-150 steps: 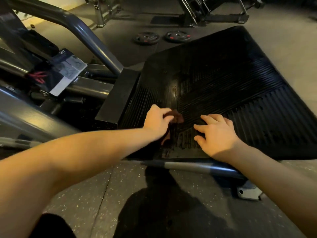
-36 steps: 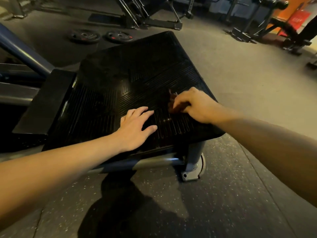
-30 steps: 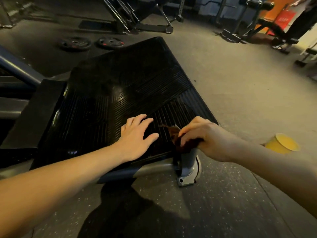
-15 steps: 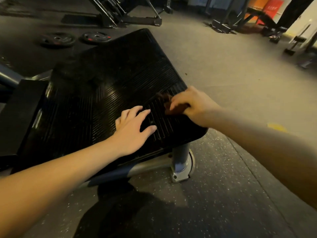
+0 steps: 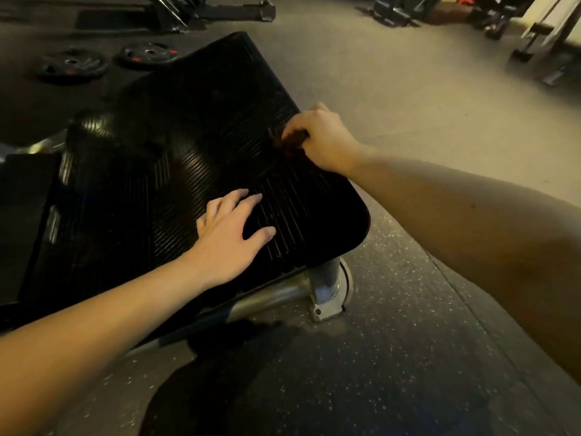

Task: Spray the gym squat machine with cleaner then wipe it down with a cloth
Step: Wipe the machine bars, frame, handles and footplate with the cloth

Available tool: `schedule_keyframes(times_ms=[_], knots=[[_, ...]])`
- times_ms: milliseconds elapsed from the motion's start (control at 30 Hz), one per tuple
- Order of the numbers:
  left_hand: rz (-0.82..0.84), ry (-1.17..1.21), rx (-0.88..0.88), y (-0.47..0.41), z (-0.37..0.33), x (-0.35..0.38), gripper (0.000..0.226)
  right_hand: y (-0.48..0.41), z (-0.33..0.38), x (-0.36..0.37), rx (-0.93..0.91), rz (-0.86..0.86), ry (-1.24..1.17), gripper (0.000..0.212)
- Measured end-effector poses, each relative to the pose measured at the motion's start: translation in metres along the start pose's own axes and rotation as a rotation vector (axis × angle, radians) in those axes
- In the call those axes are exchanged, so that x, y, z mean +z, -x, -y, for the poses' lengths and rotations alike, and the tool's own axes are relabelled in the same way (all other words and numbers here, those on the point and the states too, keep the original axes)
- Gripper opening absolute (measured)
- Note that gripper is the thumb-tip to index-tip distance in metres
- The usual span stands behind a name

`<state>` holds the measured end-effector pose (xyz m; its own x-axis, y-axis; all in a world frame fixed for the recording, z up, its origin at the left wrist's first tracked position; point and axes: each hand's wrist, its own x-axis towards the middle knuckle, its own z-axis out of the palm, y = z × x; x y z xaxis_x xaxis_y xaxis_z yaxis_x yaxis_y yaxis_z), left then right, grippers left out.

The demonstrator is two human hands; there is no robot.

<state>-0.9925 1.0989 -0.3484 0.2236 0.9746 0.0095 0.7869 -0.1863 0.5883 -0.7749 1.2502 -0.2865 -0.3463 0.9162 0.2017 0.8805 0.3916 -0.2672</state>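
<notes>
Dim gym, speckled rubber floor (image 5: 377,357), two weight plates (image 5: 146,55) lying flat beyond the machine. The squat machine's black ribbed footplate (image 5: 125,199) sits tilted mid-frame, with glare on the ribs that may be cleaner. The left hand (image 5: 229,237) lies flat on the plate near its near-right corner, fingers straight and spread, holding nothing. The right hand (image 5: 320,136) curls round a bunched brown cloth (image 5: 287,143) at the plate's right edge, cloth touching the ribs. No spray bottle shows, so this looks like the wipe phase. To do it well, the strokes should run along the grooves, not across, and the rib direction changes between panels, so the stroke direction should change with it. A wadded cloth gives little contact, so opening it out would cover more. The left hand covers a patch that needs a pass once it lifts. The rounded corner above the metal foot (image 5: 328,294) is easy to miss.
</notes>
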Motion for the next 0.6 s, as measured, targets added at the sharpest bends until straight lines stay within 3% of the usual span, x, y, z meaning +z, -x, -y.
schedule_keyframes(times_ms=[200,400,533,600], knots=[[0.055,-0.03,-0.136,0.0,-0.024,-0.007,0.06,0.055,0.019,-0.022,0.144,0.223,-0.1,0.045],[0.188,-0.069,-0.328,0.023,-0.061,-0.015,0.062,0.165,0.037,-0.052,0.122,0.268,-0.205,0.045],[0.307,-0.108,-0.387,0.047,-0.11,-0.029,0.062,0.217,0.052,-0.082,0.299,0.502,-0.413,0.035],[0.356,-0.013,-0.442,0.056,-0.142,-0.042,0.055,0.241,0.059,-0.107,0.439,0.495,-0.604,0.033]])
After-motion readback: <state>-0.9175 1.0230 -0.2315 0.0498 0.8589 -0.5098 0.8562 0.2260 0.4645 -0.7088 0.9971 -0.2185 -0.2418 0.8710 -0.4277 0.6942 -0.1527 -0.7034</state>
